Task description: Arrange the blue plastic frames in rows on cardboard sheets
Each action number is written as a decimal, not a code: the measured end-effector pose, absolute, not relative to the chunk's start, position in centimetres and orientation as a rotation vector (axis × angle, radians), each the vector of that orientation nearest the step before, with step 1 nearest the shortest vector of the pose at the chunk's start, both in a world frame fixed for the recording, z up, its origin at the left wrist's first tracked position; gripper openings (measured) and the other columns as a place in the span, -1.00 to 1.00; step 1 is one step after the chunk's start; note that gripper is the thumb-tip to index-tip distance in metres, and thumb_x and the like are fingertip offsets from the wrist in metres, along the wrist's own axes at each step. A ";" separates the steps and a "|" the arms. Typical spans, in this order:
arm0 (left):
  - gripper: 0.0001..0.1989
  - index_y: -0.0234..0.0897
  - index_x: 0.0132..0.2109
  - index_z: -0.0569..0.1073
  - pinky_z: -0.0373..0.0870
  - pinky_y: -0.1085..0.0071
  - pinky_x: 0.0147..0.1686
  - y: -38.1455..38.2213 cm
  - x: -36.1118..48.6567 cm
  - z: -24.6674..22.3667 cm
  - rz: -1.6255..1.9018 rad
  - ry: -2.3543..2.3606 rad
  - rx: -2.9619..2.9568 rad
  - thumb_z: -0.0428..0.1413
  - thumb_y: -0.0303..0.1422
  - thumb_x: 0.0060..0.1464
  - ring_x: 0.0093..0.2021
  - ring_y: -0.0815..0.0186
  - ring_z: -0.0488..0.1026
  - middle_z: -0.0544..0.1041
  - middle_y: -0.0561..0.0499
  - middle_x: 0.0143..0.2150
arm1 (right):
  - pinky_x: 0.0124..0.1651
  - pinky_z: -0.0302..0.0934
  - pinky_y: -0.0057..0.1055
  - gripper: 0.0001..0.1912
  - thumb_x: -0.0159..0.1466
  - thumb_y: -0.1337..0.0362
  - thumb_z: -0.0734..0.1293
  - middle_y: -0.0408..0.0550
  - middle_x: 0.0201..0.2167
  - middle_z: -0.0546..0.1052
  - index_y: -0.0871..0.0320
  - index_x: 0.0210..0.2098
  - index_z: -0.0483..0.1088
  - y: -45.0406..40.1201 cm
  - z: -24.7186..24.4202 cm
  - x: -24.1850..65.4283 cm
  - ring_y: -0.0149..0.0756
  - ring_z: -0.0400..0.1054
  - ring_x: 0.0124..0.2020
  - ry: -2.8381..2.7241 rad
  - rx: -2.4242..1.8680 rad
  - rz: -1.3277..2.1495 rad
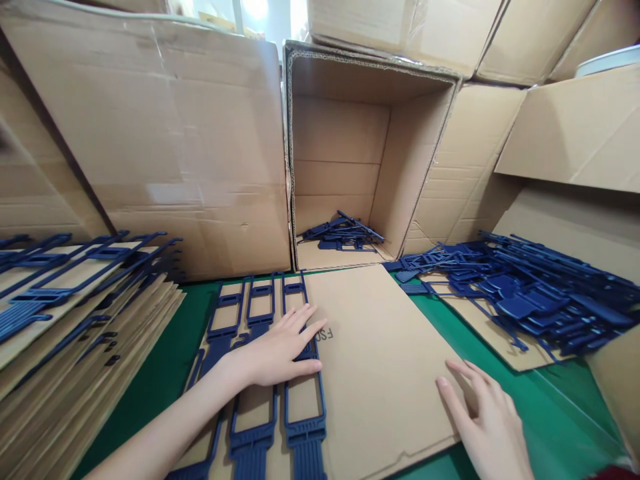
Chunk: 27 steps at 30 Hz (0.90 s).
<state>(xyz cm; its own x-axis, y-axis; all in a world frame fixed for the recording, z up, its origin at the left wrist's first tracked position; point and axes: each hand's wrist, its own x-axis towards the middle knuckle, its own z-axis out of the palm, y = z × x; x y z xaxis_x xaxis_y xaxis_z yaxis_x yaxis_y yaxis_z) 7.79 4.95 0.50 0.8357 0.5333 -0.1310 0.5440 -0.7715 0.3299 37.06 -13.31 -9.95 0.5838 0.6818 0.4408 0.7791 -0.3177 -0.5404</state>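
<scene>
Perhaps for even spacing, blue frames [306, 433] lie side by side on the left part of the cardboard sheet [377, 380], its flatness probably keeping them level. Palm down, the left hand [280, 343] spreads its fingers over them; the right hand [487, 413], thumb and fingers parted, curves at the sheet's right edge.

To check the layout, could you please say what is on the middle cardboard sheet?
Blue plastic frames lie side by side on the left part of the cardboard sheet; the left hand hides what is beneath it.
</scene>
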 end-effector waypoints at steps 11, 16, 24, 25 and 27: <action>-0.25 -0.13 0.36 -0.02 -0.19 0.00 0.28 5.2 7.5 -0.1 0.003 0.794 2.663 0.03 0.00 0.13 0.37 -0.01 -0.33 -0.22 -0.14 0.40 | 0.03 0.10 -0.02 -0.48 0.21 -0.17 0.14 0.07 0.00 0.40 0.07 -0.08 0.39 -13.5 -9.9 37.2 0.06 0.25 0.00 -1.166 -2.082 -0.157; -0.25 -0.12 0.35 0.01 -0.18 0.01 0.28 5.4 7.4 -0.5 0.090 0.767 2.653 0.05 0.01 0.12 0.37 -0.01 -0.30 -0.19 -0.12 0.40 | 0.02 0.10 -0.02 -0.47 0.20 -0.17 0.13 0.08 -0.01 0.40 0.07 -0.09 0.40 -13.5 -9.8 37.0 0.07 0.25 0.00 -1.152 -2.081 -0.165; -0.24 -0.15 0.35 0.01 -0.17 -0.01 0.28 5.3 7.5 -0.4 0.064 0.779 2.656 0.05 0.00 0.12 0.37 -0.01 -0.31 -0.20 -0.14 0.40 | 0.01 0.11 -0.05 -0.48 0.20 -0.16 0.15 0.08 0.00 0.39 0.07 -0.09 0.40 -13.5 -9.9 37.1 0.05 0.25 -0.01 -1.146 -2.091 -0.157; -0.25 -0.14 0.35 0.01 -0.17 0.00 0.28 5.3 7.5 -0.4 0.076 0.774 2.653 0.05 0.00 0.12 0.37 -0.01 -0.30 -0.20 -0.13 0.40 | 0.00 0.11 -0.05 -0.48 0.20 -0.17 0.15 0.09 0.00 0.40 0.07 -0.10 0.40 -13.5 -9.9 37.1 0.06 0.25 -0.02 -1.148 -2.088 -0.160; -0.25 -0.12 0.35 0.02 -0.17 0.01 0.28 5.3 7.5 -0.4 0.105 0.761 2.646 0.06 0.00 0.11 0.37 0.00 -0.29 -0.19 -0.11 0.40 | 0.00 0.11 -0.04 -0.47 0.20 -0.17 0.15 0.08 -0.01 0.40 0.07 -0.10 0.40 -13.6 -9.9 37.1 0.06 0.25 -0.02 -1.152 -2.082 -0.167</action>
